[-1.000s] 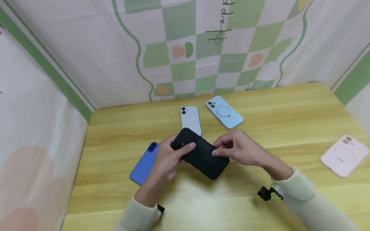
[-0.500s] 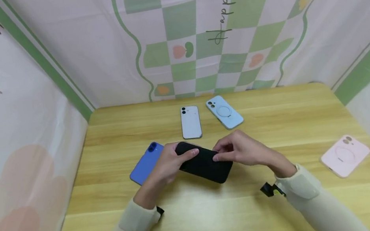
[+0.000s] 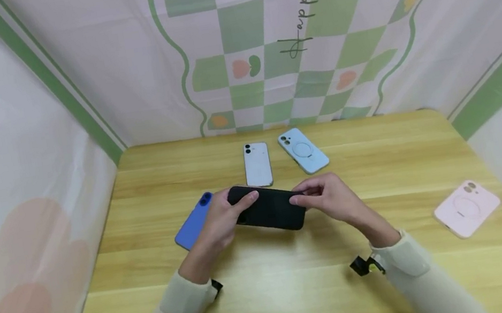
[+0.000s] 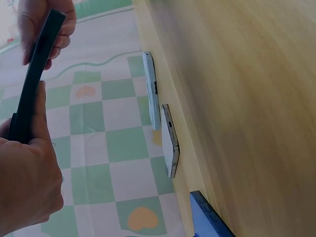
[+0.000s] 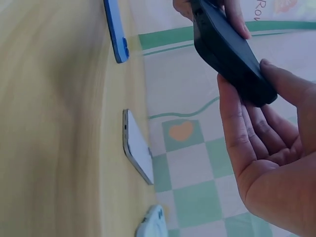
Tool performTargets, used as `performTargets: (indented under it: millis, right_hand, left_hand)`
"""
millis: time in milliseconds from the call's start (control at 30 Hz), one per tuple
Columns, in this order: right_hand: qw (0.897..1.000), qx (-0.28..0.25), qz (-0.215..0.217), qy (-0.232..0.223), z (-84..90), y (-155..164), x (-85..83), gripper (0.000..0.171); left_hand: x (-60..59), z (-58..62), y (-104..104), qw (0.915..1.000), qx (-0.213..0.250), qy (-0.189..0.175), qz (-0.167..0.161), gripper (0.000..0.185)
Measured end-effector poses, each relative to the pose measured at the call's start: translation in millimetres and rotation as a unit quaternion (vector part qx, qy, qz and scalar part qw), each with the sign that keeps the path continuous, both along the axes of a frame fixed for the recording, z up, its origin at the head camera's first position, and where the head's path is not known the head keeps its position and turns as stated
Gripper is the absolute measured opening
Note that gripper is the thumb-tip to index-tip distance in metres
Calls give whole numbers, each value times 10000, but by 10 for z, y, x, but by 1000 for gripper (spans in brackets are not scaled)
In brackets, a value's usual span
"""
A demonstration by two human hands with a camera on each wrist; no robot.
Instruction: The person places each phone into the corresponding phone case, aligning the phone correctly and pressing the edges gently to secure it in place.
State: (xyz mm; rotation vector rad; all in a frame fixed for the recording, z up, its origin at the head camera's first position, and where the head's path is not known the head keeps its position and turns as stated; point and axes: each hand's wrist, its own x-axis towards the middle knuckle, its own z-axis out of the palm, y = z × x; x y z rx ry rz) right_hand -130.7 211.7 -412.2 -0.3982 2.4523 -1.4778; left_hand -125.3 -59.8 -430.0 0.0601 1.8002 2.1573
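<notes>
A black phone (image 3: 268, 211) hangs level above the wooden table (image 3: 300, 290), held at both ends. My left hand (image 3: 223, 221) grips its left end, fingers over the top edge. My right hand (image 3: 330, 200) pinches the right end between thumb and fingers. In the left wrist view the black phone (image 4: 33, 74) appears edge-on between both hands. The right wrist view shows the black phone (image 5: 229, 54) gripped by my right hand (image 5: 269, 148). A blue phone (image 3: 193, 223) lies on the table under my left hand.
A white phone (image 3: 257, 164) and a light blue case (image 3: 303, 151) lie at the back middle of the table. A pink case (image 3: 466, 208) sits near the right edge. Patterned cloth walls (image 3: 263, 41) surround the table on three sides.
The black phone has turned from a diagonal tilt to nearly level and sideways between my hands, and has moved slightly away from me. Both hands kept their hold.
</notes>
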Motion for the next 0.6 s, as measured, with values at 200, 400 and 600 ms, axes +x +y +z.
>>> performTargets:
  millis: [200, 400, 600]
  right_hand:
    - [9952, -739, -410, -498, -79, 4, 7, 25]
    - [9924, -958, -549, -533, -104, -16, 15, 25]
    - [9916, -1043, -606, -463, -89, -24, 8, 19]
  left_hand:
    - [13, -1, 3, 9996, 185, -127, 177, 23]
    - [29, -10, 2, 9992, 266, -196, 232, 23]
    - [39, -35, 20, 9983, 445, -201, 321, 23]
